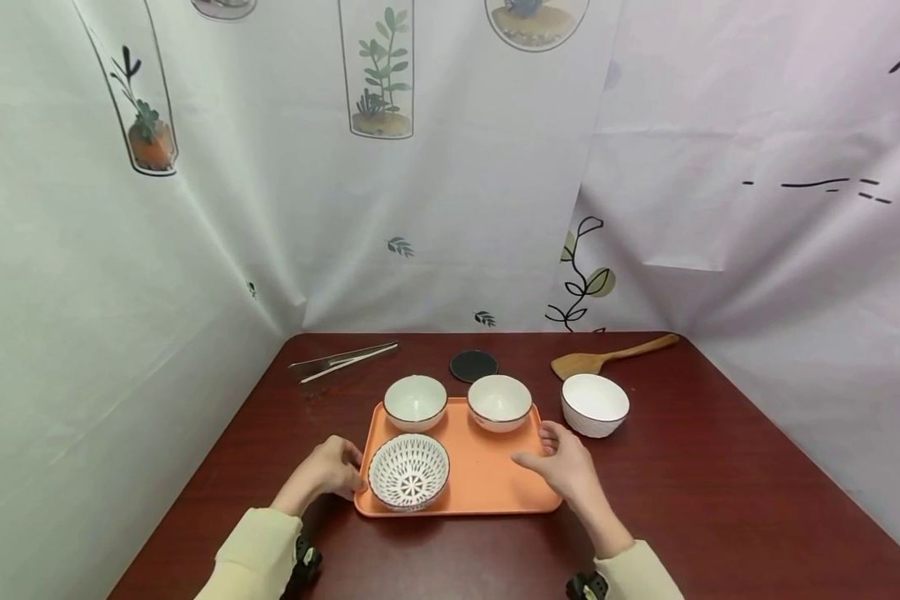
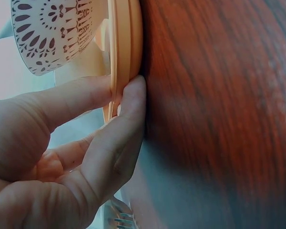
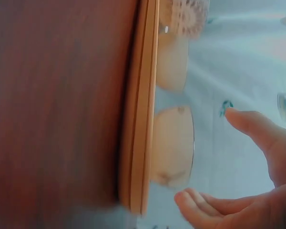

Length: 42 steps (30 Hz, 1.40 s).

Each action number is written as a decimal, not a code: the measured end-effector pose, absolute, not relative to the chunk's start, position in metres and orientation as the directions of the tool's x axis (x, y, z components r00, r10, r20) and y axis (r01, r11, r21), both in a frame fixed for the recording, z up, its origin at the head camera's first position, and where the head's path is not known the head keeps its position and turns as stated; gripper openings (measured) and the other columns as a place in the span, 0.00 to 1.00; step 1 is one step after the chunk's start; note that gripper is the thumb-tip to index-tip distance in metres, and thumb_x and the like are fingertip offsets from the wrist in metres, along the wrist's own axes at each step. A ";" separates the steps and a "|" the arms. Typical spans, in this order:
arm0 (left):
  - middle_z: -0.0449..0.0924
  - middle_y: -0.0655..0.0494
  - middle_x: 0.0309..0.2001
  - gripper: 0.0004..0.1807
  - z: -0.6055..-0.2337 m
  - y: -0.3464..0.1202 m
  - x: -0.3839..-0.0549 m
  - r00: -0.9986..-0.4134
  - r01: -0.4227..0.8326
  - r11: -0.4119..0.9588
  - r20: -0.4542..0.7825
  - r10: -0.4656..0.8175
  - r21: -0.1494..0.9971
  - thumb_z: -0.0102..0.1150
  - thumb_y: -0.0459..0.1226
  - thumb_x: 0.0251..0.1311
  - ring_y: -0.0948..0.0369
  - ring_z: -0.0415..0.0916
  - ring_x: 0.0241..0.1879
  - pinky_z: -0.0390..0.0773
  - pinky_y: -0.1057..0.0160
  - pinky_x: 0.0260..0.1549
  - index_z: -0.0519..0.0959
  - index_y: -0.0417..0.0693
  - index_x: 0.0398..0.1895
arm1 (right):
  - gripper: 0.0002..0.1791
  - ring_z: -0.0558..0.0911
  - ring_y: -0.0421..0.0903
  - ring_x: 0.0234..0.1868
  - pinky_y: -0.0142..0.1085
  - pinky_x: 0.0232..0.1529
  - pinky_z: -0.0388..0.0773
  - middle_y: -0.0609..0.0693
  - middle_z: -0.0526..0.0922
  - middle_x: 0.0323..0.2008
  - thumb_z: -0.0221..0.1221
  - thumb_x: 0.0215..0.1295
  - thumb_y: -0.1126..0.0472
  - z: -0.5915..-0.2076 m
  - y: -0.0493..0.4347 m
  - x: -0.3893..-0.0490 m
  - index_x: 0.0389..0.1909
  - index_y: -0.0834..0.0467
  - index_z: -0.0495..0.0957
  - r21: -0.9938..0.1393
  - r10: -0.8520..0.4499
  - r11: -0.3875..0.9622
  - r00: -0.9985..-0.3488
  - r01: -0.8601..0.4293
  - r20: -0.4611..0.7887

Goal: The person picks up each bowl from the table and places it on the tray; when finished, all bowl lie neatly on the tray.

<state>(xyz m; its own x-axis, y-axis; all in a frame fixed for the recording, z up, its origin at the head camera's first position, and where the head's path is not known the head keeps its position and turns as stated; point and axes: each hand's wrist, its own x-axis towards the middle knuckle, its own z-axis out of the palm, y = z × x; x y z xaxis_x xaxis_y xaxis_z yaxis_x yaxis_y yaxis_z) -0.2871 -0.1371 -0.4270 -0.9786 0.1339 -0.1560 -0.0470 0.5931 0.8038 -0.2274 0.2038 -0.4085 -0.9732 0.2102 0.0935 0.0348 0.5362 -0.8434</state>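
An orange tray lies on the table with three bowls on it. Nearest its front left corner is a bowl with a dark petal pattern; behind stand a left white bowl and a right white bowl, both dark-rimmed. My left hand pinches the tray's left edge, thumb on the rim and fingertips tucked beneath, as the left wrist view shows. By the tray's right edge, my right hand holds nothing; its thumb and fingers are spread apart, away from the rim in the right wrist view.
Just right of the tray stands a textured white bowl. Toward the back edge lie metal tongs, a black round disc and a wooden spatula. Printed white cloth hangs behind and along the sides.
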 end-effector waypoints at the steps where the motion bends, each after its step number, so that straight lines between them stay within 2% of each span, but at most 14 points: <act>1: 0.78 0.44 0.24 0.17 -0.427 -0.137 -0.287 -0.978 -0.049 0.592 -0.159 0.134 0.805 0.70 0.18 0.36 0.53 0.82 0.21 0.85 0.57 0.22 0.76 0.30 0.33 | 0.45 0.76 0.62 0.58 0.52 0.58 0.75 0.67 0.76 0.57 0.74 0.49 0.56 -0.407 0.209 -0.228 0.65 0.71 0.65 -0.832 0.215 0.552 -0.973 0.047 0.088; 9: 0.77 0.45 0.24 0.18 -0.425 -0.138 -0.286 -0.979 -0.045 0.583 -0.151 0.135 0.811 0.68 0.18 0.34 0.54 0.81 0.21 0.85 0.57 0.23 0.77 0.30 0.33 | 0.53 0.67 0.67 0.66 0.58 0.63 0.69 0.71 0.68 0.65 0.71 0.52 0.46 -0.396 0.247 -0.235 0.69 0.71 0.57 -0.740 0.256 0.659 -0.965 0.135 0.052; 17: 0.77 0.44 0.25 0.17 -0.425 -0.137 -0.284 -0.979 -0.048 0.580 -0.153 0.133 0.813 0.69 0.18 0.35 0.54 0.81 0.21 0.85 0.57 0.23 0.77 0.30 0.32 | 0.58 0.64 0.70 0.65 0.62 0.64 0.64 0.76 0.62 0.64 0.71 0.51 0.47 -0.394 0.267 -0.241 0.69 0.76 0.50 -0.736 0.329 0.659 -0.939 0.154 0.097; 23: 0.78 0.44 0.24 0.16 -0.425 -0.136 -0.283 -0.981 -0.044 0.586 -0.147 0.129 0.809 0.69 0.18 0.36 0.54 0.81 0.21 0.85 0.58 0.23 0.77 0.31 0.32 | 0.64 0.58 0.73 0.64 0.64 0.64 0.61 0.80 0.53 0.64 0.72 0.48 0.49 -0.389 0.281 -0.253 0.70 0.78 0.41 -0.730 0.390 0.657 -0.914 0.190 0.113; 26: 0.77 0.44 0.24 0.17 -0.425 -0.136 -0.283 -0.982 -0.047 0.587 -0.146 0.122 0.808 0.69 0.18 0.35 0.54 0.81 0.21 0.85 0.58 0.23 0.77 0.31 0.32 | 0.64 0.59 0.74 0.61 0.64 0.63 0.62 0.81 0.54 0.61 0.72 0.47 0.48 -0.389 0.290 -0.264 0.67 0.81 0.42 -0.701 0.400 0.679 -0.910 0.217 0.106; 30: 0.77 0.44 0.25 0.17 -0.426 -0.136 -0.282 -0.982 -0.052 0.584 -0.148 0.117 0.810 0.69 0.18 0.35 0.54 0.82 0.21 0.85 0.58 0.23 0.76 0.31 0.32 | 0.64 0.62 0.74 0.58 0.63 0.61 0.66 0.81 0.56 0.57 0.73 0.44 0.45 -0.392 0.304 -0.279 0.63 0.83 0.44 -0.638 0.380 0.727 -0.922 0.252 0.070; 36: 0.77 0.43 0.24 0.17 -0.428 -0.134 -0.281 -0.981 -0.051 0.578 -0.149 0.124 0.815 0.70 0.18 0.34 0.53 0.82 0.21 0.85 0.58 0.22 0.77 0.31 0.31 | 0.65 0.64 0.76 0.58 0.63 0.59 0.70 0.83 0.58 0.56 0.72 0.44 0.42 -0.393 0.323 -0.294 0.62 0.85 0.45 -0.538 0.299 0.801 -0.954 0.261 -0.018; 42: 0.78 0.45 0.25 0.16 -0.423 -0.137 -0.280 -0.983 -0.048 0.589 -0.143 0.115 0.807 0.69 0.18 0.34 0.55 0.81 0.21 0.85 0.58 0.22 0.77 0.31 0.31 | 0.68 0.62 0.75 0.59 0.62 0.60 0.69 0.81 0.52 0.59 0.73 0.46 0.44 -0.394 0.328 -0.306 0.66 0.82 0.39 -0.583 0.229 0.778 -0.970 0.234 -0.084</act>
<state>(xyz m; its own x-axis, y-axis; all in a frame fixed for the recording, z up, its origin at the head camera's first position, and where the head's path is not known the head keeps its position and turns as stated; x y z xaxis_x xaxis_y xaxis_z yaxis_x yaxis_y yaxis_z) -0.2801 -0.1365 -0.4230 -0.9830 0.1151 -0.1429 -0.0483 0.5889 0.8068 -0.3061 0.3282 -0.3942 -0.9698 0.2291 -0.0839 0.2343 0.7778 -0.5832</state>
